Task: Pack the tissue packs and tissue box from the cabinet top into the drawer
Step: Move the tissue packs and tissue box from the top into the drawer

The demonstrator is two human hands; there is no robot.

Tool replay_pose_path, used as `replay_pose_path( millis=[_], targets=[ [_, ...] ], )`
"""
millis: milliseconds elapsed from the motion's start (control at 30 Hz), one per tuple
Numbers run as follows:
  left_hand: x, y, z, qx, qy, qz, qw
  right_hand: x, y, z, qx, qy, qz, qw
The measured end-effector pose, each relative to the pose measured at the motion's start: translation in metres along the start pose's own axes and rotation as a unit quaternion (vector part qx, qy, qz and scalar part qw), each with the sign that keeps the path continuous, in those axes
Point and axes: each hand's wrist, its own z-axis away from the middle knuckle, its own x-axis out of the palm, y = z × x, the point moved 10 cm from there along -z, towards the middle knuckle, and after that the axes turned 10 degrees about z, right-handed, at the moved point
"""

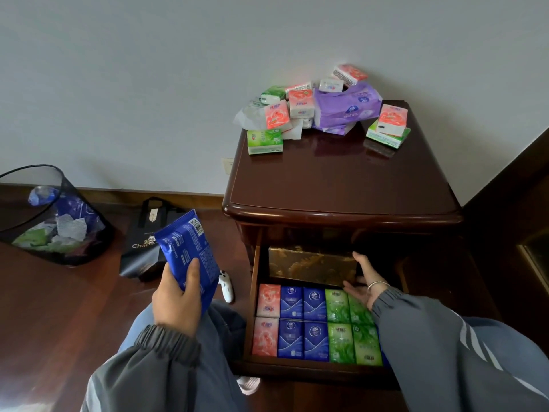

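My left hand [178, 301] grips a blue tissue pack [190, 257] held up left of the cabinet. My right hand [364, 281] reaches into the open drawer [249, 319], fingers spread against the right end of a gold tissue box [312, 267] at the drawer's back. In front of the box, pink, blue and green small tissue packs [316, 322] stand in two neat rows. On the cabinet top [341, 179] lie several loose pink and green packs [276, 114], a purple soft tissue pack [346, 110] and a pink pack on green ones [389, 123].
A black mesh waste bin [50, 215] with wrappers stands on the wooden floor at left. A black bag [148, 242] and a white controller [226, 285] lie beside the cabinet. Dark furniture [511, 209] stands at right. My knees are below the drawer.
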Motion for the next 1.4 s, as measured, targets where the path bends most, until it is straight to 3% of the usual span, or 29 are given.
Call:
replay_pose_path(
  millis=[300, 400, 567, 733, 1033, 1133, 1233, 1333, 1400],
  targets=[
    [0.003, 0.003, 0.000, 0.009, -0.005, -0.009, 1.000, 0.014, 0.012, -0.015, -0.052, 0.008, 0.005, 0.999],
    [0.002, 0.002, -0.001, 0.010, -0.006, -0.011, 1.000, 0.005, 0.007, -0.023, -0.102, 0.042, 0.063, 0.992],
    [0.003, 0.002, -0.001, 0.008, -0.009, -0.009, 1.000, -0.006, -0.014, -0.016, -0.208, 0.086, 0.289, 0.931],
    [0.002, 0.002, -0.001, 0.010, -0.009, -0.018, 1.000, 0.009, -0.018, -0.010, -0.221, 0.072, 0.298, 0.926],
    [0.012, 0.003, 0.000, 0.001, -0.029, -0.021, 0.999, 0.020, -0.010, 0.016, -0.235, 0.058, 0.503, 0.830],
    [0.023, 0.005, 0.005, -0.015, -0.063, 0.048, 0.997, 0.023, -0.025, 0.051, -0.277, 0.091, 0.471, 0.833],
    [0.055, -0.003, 0.022, -0.127, -0.146, 0.186, 0.963, 0.044, -0.025, 0.100, -0.288, 0.002, 0.394, 0.873],
    [0.092, -0.010, 0.060, -0.247, -0.206, 0.278, 0.905, 0.071, 0.003, 0.152, -0.201, -0.181, 0.330, 0.904],
    [0.118, -0.004, 0.091, -0.290, -0.255, 0.329, 0.862, 0.073, 0.018, 0.175, -0.165, -0.237, 0.292, 0.912]
  ],
)
